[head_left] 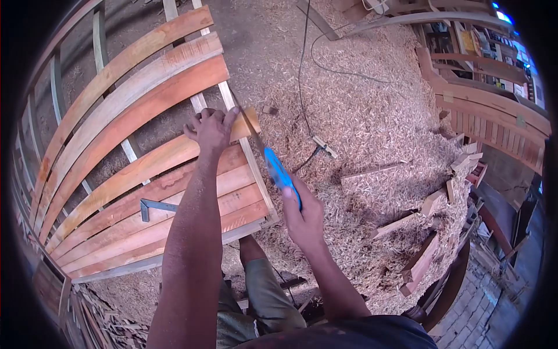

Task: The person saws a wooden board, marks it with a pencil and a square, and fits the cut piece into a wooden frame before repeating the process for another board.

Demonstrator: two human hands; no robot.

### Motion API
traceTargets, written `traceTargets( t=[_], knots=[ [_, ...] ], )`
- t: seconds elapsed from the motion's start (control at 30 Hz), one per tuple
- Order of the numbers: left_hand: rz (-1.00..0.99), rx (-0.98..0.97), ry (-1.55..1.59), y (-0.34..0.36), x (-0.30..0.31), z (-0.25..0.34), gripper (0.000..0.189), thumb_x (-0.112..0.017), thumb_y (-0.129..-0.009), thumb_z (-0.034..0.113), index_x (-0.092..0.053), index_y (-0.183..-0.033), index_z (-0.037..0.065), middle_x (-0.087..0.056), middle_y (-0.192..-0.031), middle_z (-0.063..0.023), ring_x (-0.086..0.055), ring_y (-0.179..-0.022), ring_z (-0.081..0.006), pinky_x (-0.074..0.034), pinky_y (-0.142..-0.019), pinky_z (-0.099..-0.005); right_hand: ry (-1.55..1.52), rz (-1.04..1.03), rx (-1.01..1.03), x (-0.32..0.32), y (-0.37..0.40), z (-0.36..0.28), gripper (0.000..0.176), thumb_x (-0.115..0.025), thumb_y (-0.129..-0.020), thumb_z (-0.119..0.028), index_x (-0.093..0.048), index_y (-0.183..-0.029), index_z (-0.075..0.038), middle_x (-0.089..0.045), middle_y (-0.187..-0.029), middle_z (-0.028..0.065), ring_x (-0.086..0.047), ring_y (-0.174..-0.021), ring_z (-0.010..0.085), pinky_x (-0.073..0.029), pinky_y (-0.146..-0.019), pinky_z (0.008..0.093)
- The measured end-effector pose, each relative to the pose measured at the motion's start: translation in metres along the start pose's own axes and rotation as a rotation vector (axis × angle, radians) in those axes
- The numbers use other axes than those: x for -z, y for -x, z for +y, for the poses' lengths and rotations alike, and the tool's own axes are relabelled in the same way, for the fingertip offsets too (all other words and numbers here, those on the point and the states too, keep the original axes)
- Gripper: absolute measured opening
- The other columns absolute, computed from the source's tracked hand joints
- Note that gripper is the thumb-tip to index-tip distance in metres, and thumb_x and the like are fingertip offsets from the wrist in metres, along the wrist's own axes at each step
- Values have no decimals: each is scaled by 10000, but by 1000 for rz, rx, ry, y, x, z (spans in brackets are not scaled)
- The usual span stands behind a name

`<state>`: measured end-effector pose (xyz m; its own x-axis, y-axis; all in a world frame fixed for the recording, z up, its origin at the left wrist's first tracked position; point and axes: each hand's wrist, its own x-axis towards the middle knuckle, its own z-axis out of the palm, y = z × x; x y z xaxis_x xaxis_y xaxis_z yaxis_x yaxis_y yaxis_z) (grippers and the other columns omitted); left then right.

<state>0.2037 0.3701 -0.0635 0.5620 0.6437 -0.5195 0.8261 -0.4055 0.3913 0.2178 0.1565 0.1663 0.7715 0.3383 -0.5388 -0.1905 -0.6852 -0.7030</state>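
My right hand (303, 215) is wrapped round the blue handle of a hand saw (279, 174). The saw's thin blade runs up and to the left, across the right end of a curved wooden slat (160, 160). Pressing on that slat, just left of the blade, is my left hand (212, 129), its fingers spread and its thumb toward the blade. Several more curved slats (192, 77) lie side by side on a wooden frame (256, 168). A metal square (145, 209) rests on the lower slats.
Wood shavings cover the floor (372, 134). A black cable with a wooden-backed socket (324, 147) lies right of the frame. Offcuts (418, 264) are scattered at the lower right. Slatted wooden furniture parts (494, 110) stand at the upper right.
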Motion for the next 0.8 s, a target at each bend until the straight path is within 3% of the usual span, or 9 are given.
traceTargets(
  t=[0.17, 0.33, 0.47, 0.6, 0.7, 0.8],
  knots=[
    [29, -2, 41, 1, 2, 3, 630, -543, -998, 722, -799, -1203, 184, -578, -1476, -126, -357, -1473, -406, -53, -1190, -771, -157, -10, -107, 22, 32, 8, 398, -541, -1115, -222, -633, -1429, 5, -526, -671, -28, -504, -580, 33, -405, -525, 251],
    [25, 11, 61, 2, 6, 5, 610, -551, -997, 718, -795, -1196, 196, -583, -1455, -101, -351, -1474, -390, -49, -1191, -766, 79, 1, 58, -18, -45, 5, 407, -555, -1115, -251, -632, -1403, 27, -528, -664, -15, -513, -573, 50, -410, -524, 265],
    [16, 6, 100, 4, 6, 4, 589, -561, -996, 714, -798, -1179, 207, -583, -1446, -85, -343, -1474, -384, -45, -1188, -768, 150, 8, 161, -34, -59, 4, 426, -563, -1114, -274, -632, -1395, 40, -543, -666, -3, -524, -569, 57, -408, -517, 267],
    [-11, -3, 91, 2, 7, 3, 532, -577, -1010, 669, -776, -1203, 215, -554, -1464, -83, -330, -1481, -391, -44, -1185, -779, -15, 2, -168, 17, 29, -28, 403, -540, -1112, -257, -657, -1363, 37, -557, -653, 1, -524, -564, 49, -395, -496, 259],
    [-70, -35, 103, 0, 7, -4, 482, -623, -996, 614, -737, -1248, 219, -509, -1495, -79, -306, -1495, -395, -37, -1186, -787, 20, 45, -125, 33, 58, -31, 373, -531, -1110, -256, -672, -1307, 27, -556, -648, 7, -516, -557, 54, -395, -501, 272],
    [-139, -88, 91, -1, 16, -12, 452, -684, -960, 553, -708, -1258, 213, -465, -1518, -69, -278, -1511, -393, -17, -1189, -793, 182, 48, 55, -21, -47, -3, 359, -544, -1106, -298, -691, -1176, 22, -583, -676, 83, -553, -598, 125, -441, -560, 348]
  ],
)
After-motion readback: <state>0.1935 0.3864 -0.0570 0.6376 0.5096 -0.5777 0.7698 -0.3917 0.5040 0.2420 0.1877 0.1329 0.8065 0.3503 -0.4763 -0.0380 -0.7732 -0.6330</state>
